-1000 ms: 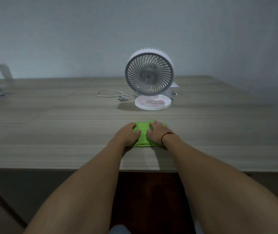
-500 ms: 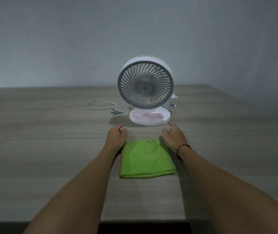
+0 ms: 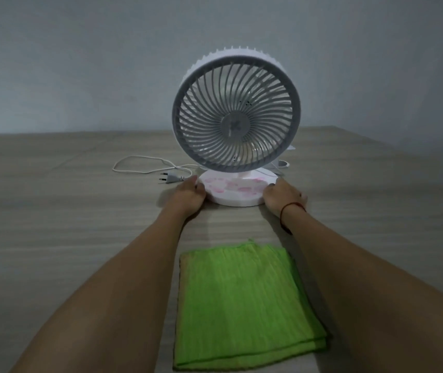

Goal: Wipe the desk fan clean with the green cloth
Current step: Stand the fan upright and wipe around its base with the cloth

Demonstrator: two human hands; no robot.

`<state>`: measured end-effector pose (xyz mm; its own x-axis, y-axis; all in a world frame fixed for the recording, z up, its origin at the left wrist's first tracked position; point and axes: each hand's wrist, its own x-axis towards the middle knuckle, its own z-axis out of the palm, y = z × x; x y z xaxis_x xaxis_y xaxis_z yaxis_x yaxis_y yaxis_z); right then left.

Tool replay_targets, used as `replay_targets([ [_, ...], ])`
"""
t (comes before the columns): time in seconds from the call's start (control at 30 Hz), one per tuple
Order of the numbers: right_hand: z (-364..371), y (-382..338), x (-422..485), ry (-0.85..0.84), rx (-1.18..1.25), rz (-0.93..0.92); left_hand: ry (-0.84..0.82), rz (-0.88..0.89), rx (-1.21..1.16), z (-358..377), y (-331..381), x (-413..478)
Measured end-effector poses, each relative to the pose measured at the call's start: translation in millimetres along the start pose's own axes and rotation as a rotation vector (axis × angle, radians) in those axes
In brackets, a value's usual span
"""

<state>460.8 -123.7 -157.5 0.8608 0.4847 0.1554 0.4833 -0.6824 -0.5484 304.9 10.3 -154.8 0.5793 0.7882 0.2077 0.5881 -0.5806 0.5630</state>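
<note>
A white desk fan (image 3: 236,114) with a grey round grille stands upright on a round white base (image 3: 238,191) marked with pink patches. My left hand (image 3: 189,196) grips the base's left edge and my right hand (image 3: 281,196) grips its right edge, fingers curled round the rim. The folded green cloth (image 3: 244,302) lies flat on the wooden desk between my forearms, nearer to me than the fan. Neither hand touches the cloth.
The fan's white cord (image 3: 145,166) loops on the desk (image 3: 53,224) to the left, ending in an unplugged grey plug (image 3: 170,179). A small white part (image 3: 282,164) sits behind the base at the right. A plain grey wall rises behind the desk.
Both hands left the cloth's sides and reached forward to take hold of the fan's base. The view has moved much closer to the fan.
</note>
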Motion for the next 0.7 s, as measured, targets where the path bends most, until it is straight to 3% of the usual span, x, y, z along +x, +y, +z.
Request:
replay_targets([
  [0.2, 3, 0, 15, -0.055, -0.027, -0.096, -0.06, 0.092, 0.015, 0, -4, 11],
  [0.7, -31, 19, -91, -0.147, 0.013, -0.188, -0.149, -0.022, -0.023, -34, -4, -106],
])
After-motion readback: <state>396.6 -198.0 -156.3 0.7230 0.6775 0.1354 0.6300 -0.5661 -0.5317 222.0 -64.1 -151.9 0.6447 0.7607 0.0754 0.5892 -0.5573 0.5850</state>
